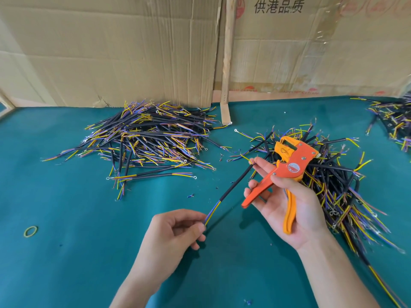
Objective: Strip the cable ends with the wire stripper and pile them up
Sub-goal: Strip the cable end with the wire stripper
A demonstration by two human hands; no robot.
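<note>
A teal felt-like cloth covers the worktop (66,252), backed by creased corrugated cardboard (111,52). The left hand (175,232) pinches the near end of one cable (235,182) between thumb and fingertips, at its bared yellow and blue cores. The cable is a thin, round, black-sheathed length; its long axis runs diagonally, rising from that near-left end up and to the right, where its far end meets the index fingertip of the right hand (291,210). That hand, palm up, fingers curled loosely, holds the wire stripper (287,167), orange and yellow plastic with riveted plates, head pointing away. A bristly pile of cables (151,138) lies far left, a second heap (333,181) behind the right hand. A yellow-green rubber band (30,231) lies near left.
</note>
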